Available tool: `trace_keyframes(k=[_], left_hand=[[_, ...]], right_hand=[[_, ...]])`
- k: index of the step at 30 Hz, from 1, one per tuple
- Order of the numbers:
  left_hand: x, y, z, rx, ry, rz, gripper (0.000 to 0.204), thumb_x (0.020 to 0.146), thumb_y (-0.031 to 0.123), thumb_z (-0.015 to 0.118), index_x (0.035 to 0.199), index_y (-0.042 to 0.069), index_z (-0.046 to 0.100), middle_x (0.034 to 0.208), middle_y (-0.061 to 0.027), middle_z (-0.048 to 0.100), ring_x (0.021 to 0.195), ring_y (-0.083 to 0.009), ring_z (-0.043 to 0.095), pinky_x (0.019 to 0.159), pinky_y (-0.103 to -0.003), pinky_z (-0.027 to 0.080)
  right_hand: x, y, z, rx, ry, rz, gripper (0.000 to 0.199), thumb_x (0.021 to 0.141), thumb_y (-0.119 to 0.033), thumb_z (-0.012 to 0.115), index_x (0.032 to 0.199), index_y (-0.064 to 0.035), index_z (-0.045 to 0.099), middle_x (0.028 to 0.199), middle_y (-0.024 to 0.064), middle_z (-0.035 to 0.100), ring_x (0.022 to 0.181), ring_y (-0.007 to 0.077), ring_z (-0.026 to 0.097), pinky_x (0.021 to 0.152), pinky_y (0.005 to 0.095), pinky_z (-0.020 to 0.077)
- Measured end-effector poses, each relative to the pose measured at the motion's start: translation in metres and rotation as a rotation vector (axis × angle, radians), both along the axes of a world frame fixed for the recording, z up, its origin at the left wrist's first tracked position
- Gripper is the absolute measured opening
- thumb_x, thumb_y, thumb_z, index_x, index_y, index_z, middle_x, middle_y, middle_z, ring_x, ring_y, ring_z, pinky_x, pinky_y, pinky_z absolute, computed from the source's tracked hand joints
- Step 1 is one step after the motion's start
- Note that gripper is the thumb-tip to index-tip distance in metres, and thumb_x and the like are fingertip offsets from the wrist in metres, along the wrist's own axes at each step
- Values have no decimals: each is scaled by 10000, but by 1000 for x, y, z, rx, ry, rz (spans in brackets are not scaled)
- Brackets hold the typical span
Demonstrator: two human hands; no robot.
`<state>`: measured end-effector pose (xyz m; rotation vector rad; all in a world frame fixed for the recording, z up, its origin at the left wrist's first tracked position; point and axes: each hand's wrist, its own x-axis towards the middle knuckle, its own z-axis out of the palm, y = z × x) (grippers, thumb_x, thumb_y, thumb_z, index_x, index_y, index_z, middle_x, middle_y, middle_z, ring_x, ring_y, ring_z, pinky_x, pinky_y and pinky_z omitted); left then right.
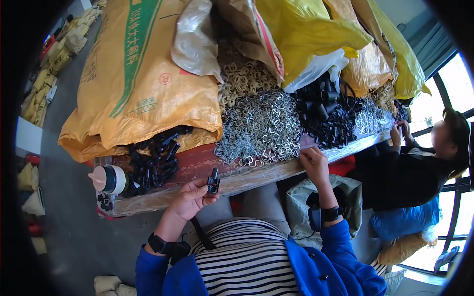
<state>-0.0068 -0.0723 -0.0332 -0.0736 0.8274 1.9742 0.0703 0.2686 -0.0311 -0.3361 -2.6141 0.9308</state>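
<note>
Left hand (190, 200) pinches a small black plastic clip (213, 181) upright at 7 o'clock, right hand (314, 164) curled, digging into the silvery metal ring pile (261, 126) on the bench (207, 163) for easy pickup.

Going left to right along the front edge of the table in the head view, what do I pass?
Beige-capped tape roll → pile of black plastic pieces → left hand holding a small black clip → heap of silver metal rings → right hand → heap of black tubes.
</note>
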Motion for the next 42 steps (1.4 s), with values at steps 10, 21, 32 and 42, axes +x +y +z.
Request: trace_keyframes(k=[10, 21, 32, 42], left_hand=[[-12, 45, -1, -32, -26, -82, 278, 791, 83, 467, 1041, -36, 446, 947, -183, 533, 772, -198, 568, 681, -270, 487], [-4, 36, 1, -10, -15, -61, 245, 800, 77, 454, 1021, -29, 459, 955, -178, 534, 759, -186, 569, 672, -269, 486], [0, 30, 12, 24, 24, -21, 237, 800, 93, 463, 1014, -8, 469, 948, -152, 545, 762, -161, 568, 666, -259, 482], [2, 54, 24, 66, 88, -46, 247, 800, 114, 474, 1026, 15, 475, 958, -112, 550, 831, -153, 552, 715, -257, 458]], right_hand=[[-32, -7, -10, 341, -82, 154, 142, 679, -157, 599, 722, -29, 555, 657, 97, 529, 560, 246, 530, 511, 340, 413], [-44, -5, -7, -261, 111, 8, 74, 726, -68, 538, 787, -29, 551, 604, 79, 508, 491, 178, 473, 474, 283, 380], [-39, -32, -1, -965, 40, 56, 96, 802, -89, 490, 781, -3, 529, 622, -4, 485, 506, 50, 384, 459, 170, 298], [-14, -79, 22, -1254, -240, 364, 110, 813, -111, 486, 810, -8, 523, 638, 1, 503, 535, 44, 406, 478, 156, 318]])
